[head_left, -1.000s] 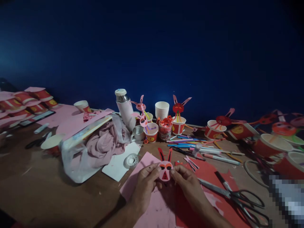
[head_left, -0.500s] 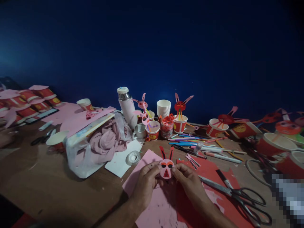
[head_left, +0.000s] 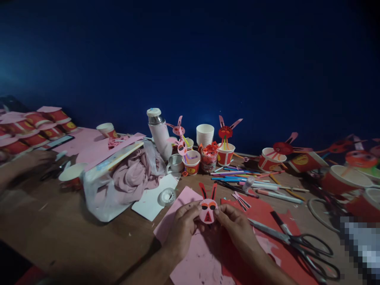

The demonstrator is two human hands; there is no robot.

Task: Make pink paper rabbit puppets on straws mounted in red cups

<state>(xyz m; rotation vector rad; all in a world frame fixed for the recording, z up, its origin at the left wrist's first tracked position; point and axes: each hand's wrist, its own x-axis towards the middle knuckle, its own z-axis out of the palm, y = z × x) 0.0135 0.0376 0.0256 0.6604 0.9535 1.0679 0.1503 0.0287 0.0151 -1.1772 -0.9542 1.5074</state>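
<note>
Pinching from both sides, the left hand (head_left: 181, 228) and the right hand (head_left: 238, 230) hold a paper rabbit face (head_left: 208, 210) upright between them, thumb and fingers (head_left: 194, 206) clamped on its round rim, just above a pink paper sheet (head_left: 192, 263) and a red paper sheet (head_left: 263, 217) that lie overlapped on the table (head_left: 56, 233). The face looks thin, light and floppy; it would likely crease under a hard squeeze, and the two narrow red ears on top seem the weakest part, so the rim is the safer place to grip. Open scissors (head_left: 299, 243) lie close on the right, blades pointing toward the hands, which crowds that side. Bare wood on the left gives the most free room, out to the near table edge. Further off sit a tape roll (head_left: 168, 195), a plastic bag of pink cloth (head_left: 118, 184) and scattered markers (head_left: 252, 183). Behind them stand a flask (head_left: 158, 132), a stack of white paper cups (head_left: 204, 135) and red cups with rabbit heads (head_left: 225, 154), against a dark blue wall. Another person's hand (head_left: 32, 158) rests at far left.
</note>
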